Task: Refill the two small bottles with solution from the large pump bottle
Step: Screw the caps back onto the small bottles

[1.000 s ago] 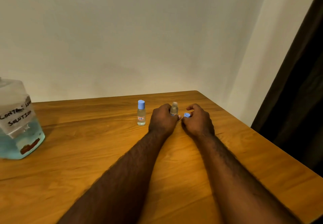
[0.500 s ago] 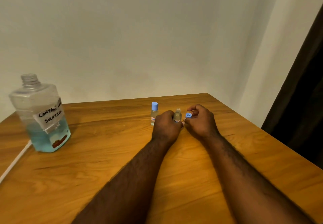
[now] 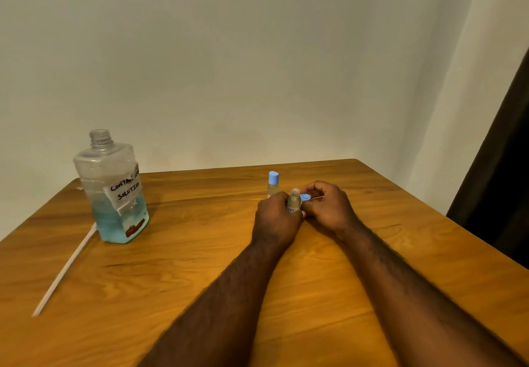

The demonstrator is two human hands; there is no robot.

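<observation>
1. Dim, warm indoor light, source out of frame. The wall [image 3: 229, 65] reads flat grey-green and evenly lit.
2. Brightest patch is a soft orange sheen on the table [image 3: 309, 255] between the forearms [image 3: 234, 295] (diffuse, no hard glare).
3. Shadows are faint and soft-edged, with a weak one just beside the large bottle [image 3: 111, 194] at its base.
4. The curtain [image 3: 503, 180] at the right edge is near black, detail lost.
5. Wide-angle bend: the table edges splay and the wall corner leans.
6. The forearms go soft toward the bottom edge. The bottle's handwritten label stays legible.

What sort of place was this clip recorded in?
Likely a plain domestic or office room, not a lab: a wooden table by a corner of bare off-white walls, a dark curtain at the right.
</observation>
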